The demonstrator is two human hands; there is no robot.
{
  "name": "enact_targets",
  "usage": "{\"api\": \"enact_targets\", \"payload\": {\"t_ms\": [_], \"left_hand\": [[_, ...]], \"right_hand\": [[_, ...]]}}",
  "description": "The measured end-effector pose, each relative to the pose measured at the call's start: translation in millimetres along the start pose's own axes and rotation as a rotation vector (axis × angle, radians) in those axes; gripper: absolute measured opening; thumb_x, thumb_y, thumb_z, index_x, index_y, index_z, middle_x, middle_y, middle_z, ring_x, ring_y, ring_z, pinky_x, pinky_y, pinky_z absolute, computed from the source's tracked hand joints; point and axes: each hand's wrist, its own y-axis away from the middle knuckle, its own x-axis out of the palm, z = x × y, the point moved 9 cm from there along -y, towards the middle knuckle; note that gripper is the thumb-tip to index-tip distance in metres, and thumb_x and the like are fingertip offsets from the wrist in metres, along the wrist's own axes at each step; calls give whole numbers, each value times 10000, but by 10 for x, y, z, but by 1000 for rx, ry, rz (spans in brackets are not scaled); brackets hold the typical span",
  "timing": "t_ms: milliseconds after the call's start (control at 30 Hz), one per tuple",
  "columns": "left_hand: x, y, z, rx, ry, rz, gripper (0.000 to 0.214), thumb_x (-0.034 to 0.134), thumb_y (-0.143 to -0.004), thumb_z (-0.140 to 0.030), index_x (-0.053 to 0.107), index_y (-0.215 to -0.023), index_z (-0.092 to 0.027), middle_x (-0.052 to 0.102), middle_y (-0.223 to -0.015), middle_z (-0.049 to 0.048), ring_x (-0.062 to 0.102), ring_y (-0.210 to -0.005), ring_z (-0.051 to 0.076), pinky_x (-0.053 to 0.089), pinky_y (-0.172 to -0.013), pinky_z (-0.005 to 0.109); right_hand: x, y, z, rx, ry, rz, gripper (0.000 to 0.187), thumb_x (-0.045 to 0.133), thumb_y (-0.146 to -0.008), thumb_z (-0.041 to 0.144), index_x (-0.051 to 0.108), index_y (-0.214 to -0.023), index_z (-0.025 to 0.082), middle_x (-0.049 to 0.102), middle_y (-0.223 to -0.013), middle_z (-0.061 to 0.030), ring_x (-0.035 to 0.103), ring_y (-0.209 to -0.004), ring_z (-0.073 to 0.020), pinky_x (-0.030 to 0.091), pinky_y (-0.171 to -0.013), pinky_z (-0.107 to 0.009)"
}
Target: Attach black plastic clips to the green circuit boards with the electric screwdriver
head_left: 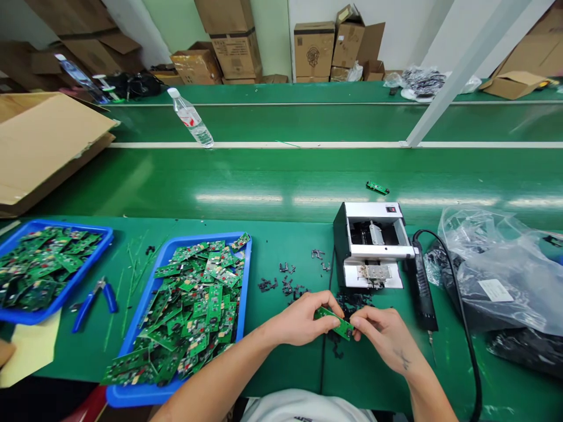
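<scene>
A narrow green circuit board (341, 329) is pinched between the thumb and fingers of my left hand (303, 319), just above the bench. My right hand (385, 334) closes its thumb and fingertips at the board's right end, beside a small dark part there. Whether a loose piece sits between those fingertips is hidden. Small black plastic parts (292, 288) lie scattered beyond my hands, and a darker heap (352, 302) of them is partly covered by my fingers. Behind it stands a black and silver bench machine (373, 258) with a metal fixture at its front.
Blue trays (247, 281) (108, 237) heaped with circuit boards stand left, with blue-handled cutters (90, 308) between them. A corded electric screwdriver (424, 293) and plastic bags (497, 269) lie right. Farther back are a single board (377, 188), a water bottle (191, 119) and a carton (48, 146).
</scene>
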Motion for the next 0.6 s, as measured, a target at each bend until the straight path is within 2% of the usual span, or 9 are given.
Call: {"api": "enact_targets", "payload": {"t_ms": [100,267,600], "left_hand": [[3,11,-12,-6,-1,-1,170,578,-908,-291,627,-1016,-170,686,-996,41,622,-753,122,467,-713,241],[-44,26,-81,35,-57,-41,148,598,-891,-275,647,-989,-175,700,-1007,41,633,-926,164,462,-841,267],[-4,19,-29,1,-7,-14,164,585,-901,-303,628,-979,-166,687,-955,38,622,-779,132,463,-732,244]], "right_hand": [[11,-9,6,-5,-15,9,335,561,-911,447,711,-707,227,705,-621,-2,647,-623,-161,467,-632,-256],[-2,-12,-18,4,-30,-15,338,563,-904,457,709,-709,223,704,-612,-2,650,-605,-160,480,-619,-251],[-13,20,3,-15,-34,-30,339,564,-899,462,714,-711,222,711,-620,-9,655,-610,-168,492,-623,-254]]}}
